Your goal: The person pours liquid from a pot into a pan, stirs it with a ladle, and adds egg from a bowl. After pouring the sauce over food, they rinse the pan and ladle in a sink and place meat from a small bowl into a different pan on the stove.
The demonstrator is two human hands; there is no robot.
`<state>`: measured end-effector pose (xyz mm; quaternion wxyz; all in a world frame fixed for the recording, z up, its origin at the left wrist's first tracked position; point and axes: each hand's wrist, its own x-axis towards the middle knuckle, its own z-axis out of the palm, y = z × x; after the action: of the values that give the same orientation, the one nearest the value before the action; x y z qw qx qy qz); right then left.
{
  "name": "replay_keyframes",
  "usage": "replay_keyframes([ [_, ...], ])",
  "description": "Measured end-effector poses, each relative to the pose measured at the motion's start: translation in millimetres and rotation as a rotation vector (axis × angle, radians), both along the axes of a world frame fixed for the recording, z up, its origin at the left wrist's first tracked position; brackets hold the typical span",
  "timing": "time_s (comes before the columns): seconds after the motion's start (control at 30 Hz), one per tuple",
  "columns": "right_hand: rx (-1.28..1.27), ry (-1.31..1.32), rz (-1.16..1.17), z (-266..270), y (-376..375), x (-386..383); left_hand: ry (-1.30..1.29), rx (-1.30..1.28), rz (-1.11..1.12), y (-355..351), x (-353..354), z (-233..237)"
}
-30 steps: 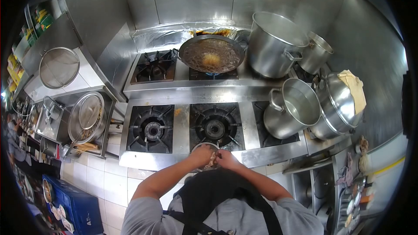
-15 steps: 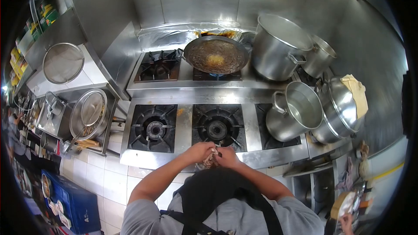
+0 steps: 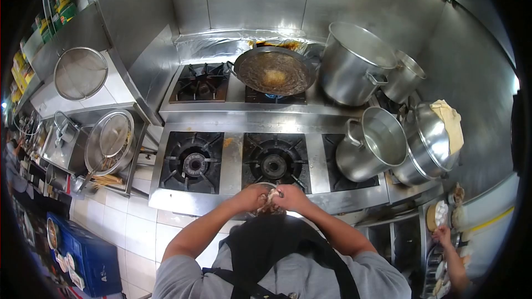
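Observation:
Close to my body, at the stove's front edge, my left hand [image 3: 252,197] and my right hand [image 3: 292,197] are close together with bent fingers. Between them is a lumpy, pale brownish-pink food [image 3: 270,206] that looks like battered meat; I cannot make out its exact kind. Both hands grip it, and they hide much of it. A thin curved rim, perhaps of a bowl, shows just beyond the fingers. On the back burner a wok [image 3: 274,71] holds bubbling brown oil with a golden lump [image 3: 274,78] in it, over a blue flame.
In front of my hands is the middle burner [image 3: 273,163]. Steel pots [image 3: 372,144] [image 3: 357,66] stand on the right, one beside a domed lid [image 3: 429,133] with a cloth. Strainers [image 3: 81,74] and a colander [image 3: 111,144] are left. Another person's hand [image 3: 443,236] is at the lower right.
My hands have shifted slightly down and stay together on the food. At the lower right, the other person's hand and forearm have reached further into view. The whole view has tilted a little.

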<state>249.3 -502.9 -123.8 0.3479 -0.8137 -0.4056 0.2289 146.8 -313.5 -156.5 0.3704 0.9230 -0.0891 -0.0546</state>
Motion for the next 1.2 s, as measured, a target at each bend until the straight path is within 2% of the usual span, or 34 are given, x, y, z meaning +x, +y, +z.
replay_keyframes([
  [0.03,-0.001,-0.001,-0.002,4,0,1,-0.001,-0.001,-0.002,-2,-2,3],
  [0.1,0.053,0.015,-0.002,23,1,0,-0.231,-0.109,0.061,-11,-9,26],
  [0.13,0.051,0.017,-0.004,33,1,0,-0.228,-0.111,0.059,-12,-5,17],
  [0.2,0.020,0.037,0.020,52,3,0,-0.201,-0.339,-0.063,-10,5,-3],
  [0.23,0.020,0.037,0.018,59,4,0,-0.200,-0.340,-0.064,-11,3,-7],
  [0.3,0.033,-0.034,0.035,69,5,2,0.028,-0.237,0.125,-13,0,0],
  [0.43,0.044,-0.004,0.041,80,4,3,0.162,-0.234,0.224,-13,-5,12],
  [0.5,0.132,-0.162,0.018,82,3,2,0.315,-1.120,0.304,-14,-4,15],
  [0.53,0.132,-0.163,0.016,83,4,3,0.315,-1.119,0.302,-13,-3,17],
  [0.6,0.090,-0.382,0.195,82,7,5,0.455,-1.769,0.227,-13,0,37],
  [0.63,0.090,-0.379,0.193,72,8,3,0.458,-1.768,0.229,-16,3,36],
  [0.7,0.022,-0.572,0.227,51,15,-3,0.404,-1.742,0.384,-23,14,31],
  [0.77,0.024,-0.534,0.230,49,15,-10,0.378,-1.720,0.420,-25,19,24],
  [0.83,0.117,-0.543,0.025,48,16,-13,0.358,-1.695,0.453,-27,22,20],
  [0.87,0.114,-0.541,0.022,48,15,-11,0.404,-1.721,0.527,-30,21,30],
  [0.9,0.146,-0.522,0.035,47,13,-7,0.452,-1.745,0.602,-34,20,39],
  [0.97,0.179,-0.503,0.042,41,13,-3,0.463,-1.790,0.588,-40,24,56],
  [1.03,0.171,-0.451,0.172,34,14,-4,0.472,-1.834,0.571,-42,31,55],
  [1.1,0.235,-0.424,0.160,39,14,-6,0.461,-1.563,0.857,-41,40,43],
  [1.2,0.327,-0.384,0.114,38,14,-4,0.402,-1.457,0.944,-34,49,40],
])
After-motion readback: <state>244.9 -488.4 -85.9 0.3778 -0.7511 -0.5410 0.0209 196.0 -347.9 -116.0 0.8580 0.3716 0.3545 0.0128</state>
